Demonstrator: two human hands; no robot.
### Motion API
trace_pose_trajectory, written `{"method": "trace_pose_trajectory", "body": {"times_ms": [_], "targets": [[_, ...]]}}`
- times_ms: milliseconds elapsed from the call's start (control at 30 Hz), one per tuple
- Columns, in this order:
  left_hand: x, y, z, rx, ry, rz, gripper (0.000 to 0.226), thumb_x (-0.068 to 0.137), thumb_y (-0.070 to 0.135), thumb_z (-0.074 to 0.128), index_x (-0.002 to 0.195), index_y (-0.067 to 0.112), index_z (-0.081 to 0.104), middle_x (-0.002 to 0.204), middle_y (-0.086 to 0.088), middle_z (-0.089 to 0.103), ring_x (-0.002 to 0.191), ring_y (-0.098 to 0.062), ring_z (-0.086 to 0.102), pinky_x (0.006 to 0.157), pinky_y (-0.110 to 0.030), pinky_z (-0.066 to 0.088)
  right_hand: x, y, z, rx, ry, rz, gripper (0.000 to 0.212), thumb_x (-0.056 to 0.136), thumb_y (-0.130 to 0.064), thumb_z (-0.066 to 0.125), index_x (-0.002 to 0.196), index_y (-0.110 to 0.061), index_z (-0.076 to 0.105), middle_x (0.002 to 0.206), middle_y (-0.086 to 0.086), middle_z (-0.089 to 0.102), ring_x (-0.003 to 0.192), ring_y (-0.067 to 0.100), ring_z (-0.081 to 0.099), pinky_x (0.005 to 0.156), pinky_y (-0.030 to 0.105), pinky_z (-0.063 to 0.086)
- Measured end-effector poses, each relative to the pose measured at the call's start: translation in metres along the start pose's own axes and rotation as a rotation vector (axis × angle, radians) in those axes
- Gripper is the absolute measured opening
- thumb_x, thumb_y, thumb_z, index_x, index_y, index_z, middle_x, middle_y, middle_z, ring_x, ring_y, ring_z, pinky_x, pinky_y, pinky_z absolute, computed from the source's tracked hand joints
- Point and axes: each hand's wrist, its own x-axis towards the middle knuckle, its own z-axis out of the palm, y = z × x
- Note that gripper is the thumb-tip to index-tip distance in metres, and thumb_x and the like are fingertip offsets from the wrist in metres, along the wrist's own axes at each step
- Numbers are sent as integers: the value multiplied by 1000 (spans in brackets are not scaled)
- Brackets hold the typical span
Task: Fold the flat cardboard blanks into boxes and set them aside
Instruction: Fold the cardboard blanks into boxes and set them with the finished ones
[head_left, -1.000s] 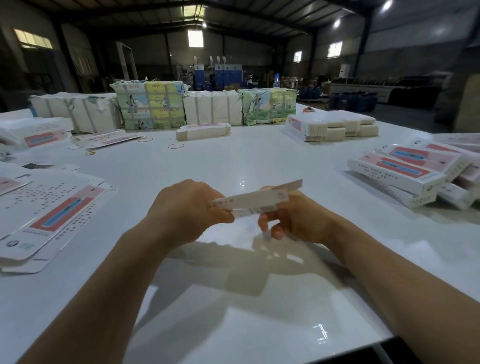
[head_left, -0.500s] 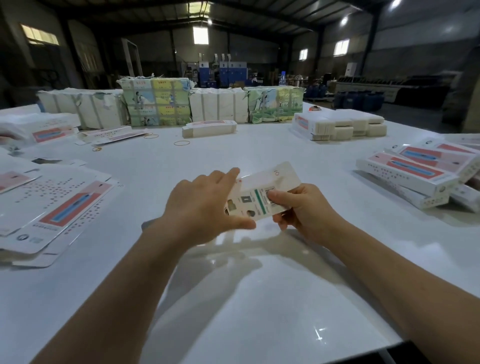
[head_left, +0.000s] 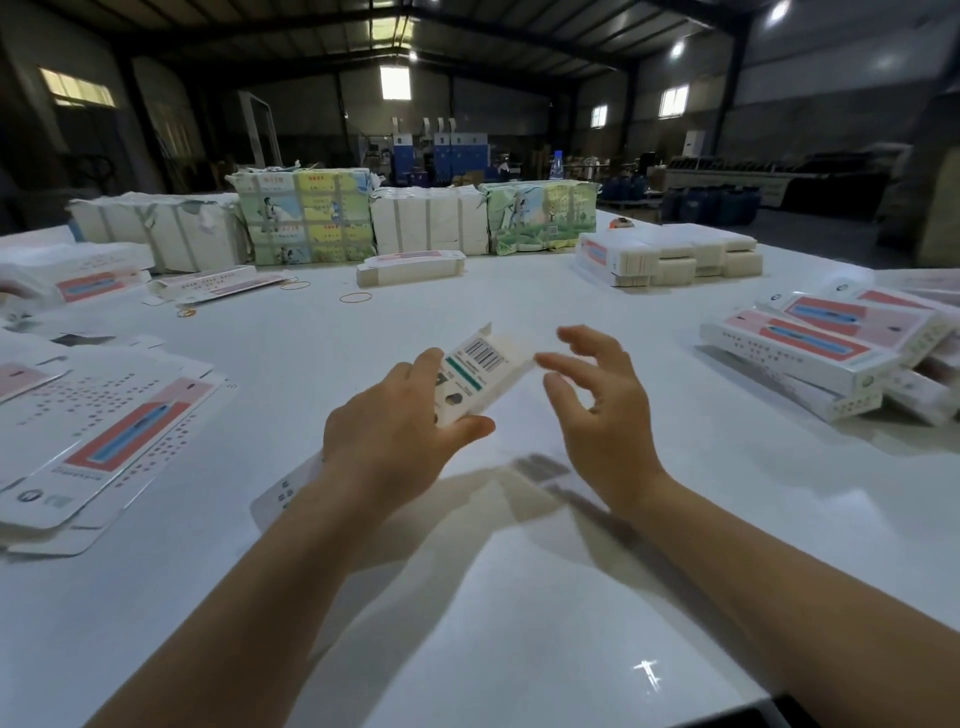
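Note:
My left hand (head_left: 400, 431) grips a white cardboard blank (head_left: 480, 371) above the white table (head_left: 467, 623), thumb under its near edge and fingers over the top. The blank's barcode and green stripe face me, and its far end tilts up and away. Part of the same blank shows below my left wrist. My right hand (head_left: 602, 410) hovers just right of the blank with fingers spread and curved, not touching it. A stack of flat pink-and-blue blanks (head_left: 98, 431) lies at the left. Folded boxes (head_left: 810, 358) are piled at the right.
Wrapped bundles of stock (head_left: 306, 218) line the table's far side. A short stack of blanks (head_left: 410, 267) and a white stack (head_left: 670, 257) sit in front of them. Rubber bands (head_left: 356, 298) lie on the table. The table's near edge runs bottom right.
My right hand has let go of the blank and drawn back to the right. My left hand has turned the blank so that its barcode end points up and away.

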Motion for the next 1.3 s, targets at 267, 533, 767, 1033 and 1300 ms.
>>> {"method": "trace_pose_trajectory", "body": {"times_ms": [267,533,767,1033,1300], "targets": [[-2,7,6,-20,-9,71,76,79,70,51,141,32,28,117,10,55,85,-13,51,67,-34,54,0,-8,0,156,-214,106,28,90,-5,54,100,-25,69,127,-18,49,129,8,31,91,-3,27],[-4,7,6,9,-56,156,80,77,70,53,142,32,27,119,10,55,85,-10,50,64,-30,52,0,-7,0,293,-279,179,33,67,-17,46,95,-16,64,133,3,52,135,11,35,92,19,49],[0,12,13,116,-74,92,80,80,71,47,144,29,23,125,8,52,100,-16,57,57,-27,41,-8,-7,9,123,-234,142,58,89,1,48,141,-23,36,119,2,55,117,17,50,88,13,46],[-2,18,17,225,7,130,72,86,68,40,140,24,23,121,3,52,101,-18,55,59,-29,37,-10,-12,8,66,-316,156,64,93,-6,47,149,-28,24,136,4,44,122,13,41,100,28,46],[-6,24,16,203,115,187,74,87,65,41,143,22,21,120,2,52,102,-20,54,60,-30,39,7,-7,0,817,-232,749,78,83,-8,70,146,-18,25,120,11,64,106,23,63,94,37,49]]}}
